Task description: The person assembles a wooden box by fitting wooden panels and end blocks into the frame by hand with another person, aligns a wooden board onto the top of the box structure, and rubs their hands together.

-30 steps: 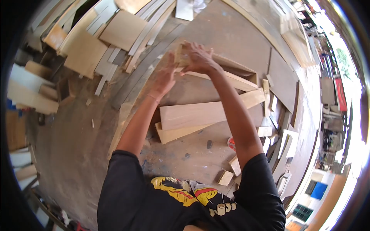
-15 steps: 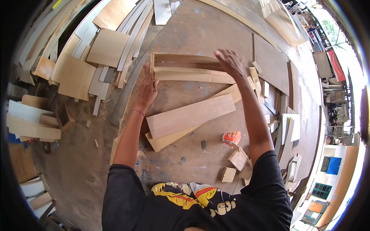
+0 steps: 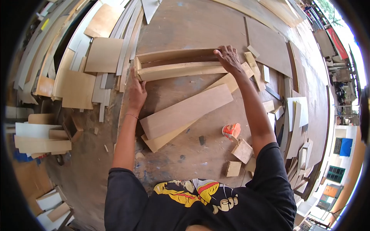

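A long, narrow wooden box (image 3: 181,71) with an open top lies across the far side of the worktable (image 3: 177,161). My left hand (image 3: 137,92) is against the box's left end, its thumb at the near corner and its fingers along the end board. Over the right end curls my right hand (image 3: 229,59), gripping the edge and partly hiding that end. Closer to me, a flat brown board (image 3: 187,111) rests at a slant on a paler plank (image 3: 158,143). Neither hand touches these two boards.
An orange-and-white cup (image 3: 231,130) stands near several wood blocks (image 3: 243,151) at the right. Offcuts and a large sheet (image 3: 268,48) lie beyond my right arm. Stacked panels and strips (image 3: 104,56) fill the left side, past the table edge.
The box has shifted left and turned slightly, its left end nearer me. My right hand, earlier raised with spread fingers, has closed over the right end. The view has also moved a little.
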The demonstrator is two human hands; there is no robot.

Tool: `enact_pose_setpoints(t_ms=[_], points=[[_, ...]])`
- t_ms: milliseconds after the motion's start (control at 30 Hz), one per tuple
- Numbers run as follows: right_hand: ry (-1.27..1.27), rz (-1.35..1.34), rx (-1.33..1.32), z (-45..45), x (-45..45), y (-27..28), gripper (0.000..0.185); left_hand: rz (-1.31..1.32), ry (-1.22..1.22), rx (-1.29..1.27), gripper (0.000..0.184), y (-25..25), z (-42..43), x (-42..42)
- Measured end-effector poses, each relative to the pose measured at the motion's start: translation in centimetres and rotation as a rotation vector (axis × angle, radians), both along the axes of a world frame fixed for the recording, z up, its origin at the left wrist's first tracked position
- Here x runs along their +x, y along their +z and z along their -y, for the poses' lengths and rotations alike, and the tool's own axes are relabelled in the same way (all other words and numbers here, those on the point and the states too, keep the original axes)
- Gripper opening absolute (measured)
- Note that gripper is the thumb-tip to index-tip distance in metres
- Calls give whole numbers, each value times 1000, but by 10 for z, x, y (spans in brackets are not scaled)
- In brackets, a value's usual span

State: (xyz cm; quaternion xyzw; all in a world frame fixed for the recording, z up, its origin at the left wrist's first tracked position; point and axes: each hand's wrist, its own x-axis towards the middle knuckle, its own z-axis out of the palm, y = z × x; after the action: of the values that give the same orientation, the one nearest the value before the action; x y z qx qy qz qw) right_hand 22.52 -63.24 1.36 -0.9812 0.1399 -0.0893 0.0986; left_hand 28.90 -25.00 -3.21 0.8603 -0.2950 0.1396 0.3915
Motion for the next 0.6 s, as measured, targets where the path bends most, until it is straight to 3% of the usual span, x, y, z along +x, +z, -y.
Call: enact_pose_setpoints(t_ms=[100, 133, 200, 300, 400, 467, 500, 600], points=[[-85, -76, 43, -15, -3, 21, 66, -348, 19, 51, 76, 13, 1, -6], [-97, -77, 48, -17, -5, 26, 66, -349, 7, 58, 76, 12, 3, -6], [-114, -63, 138, -18, -9, 30, 72, 9, 5, 36, 77, 10, 4, -8], [-113, 49, 196, -18, -18, 33, 77, -48, 6, -36, 79, 14, 4, -10], [-76, 171, 271, -28, -50, 60, 78, 11, -32, 48, 83, 14, -1, -10], [-68, 202, 239, -34, -82, 76, 60, 12, -51, 27, 86, 8, -4, -10], [-80, 211, 236, -36, -101, 83, 60, -65, -19, 11, 86, 10, -8, -15], [-149, 219, 402, -39, -159, 87, 29, -97, 0, -29, 81, 16, -19, -35]])
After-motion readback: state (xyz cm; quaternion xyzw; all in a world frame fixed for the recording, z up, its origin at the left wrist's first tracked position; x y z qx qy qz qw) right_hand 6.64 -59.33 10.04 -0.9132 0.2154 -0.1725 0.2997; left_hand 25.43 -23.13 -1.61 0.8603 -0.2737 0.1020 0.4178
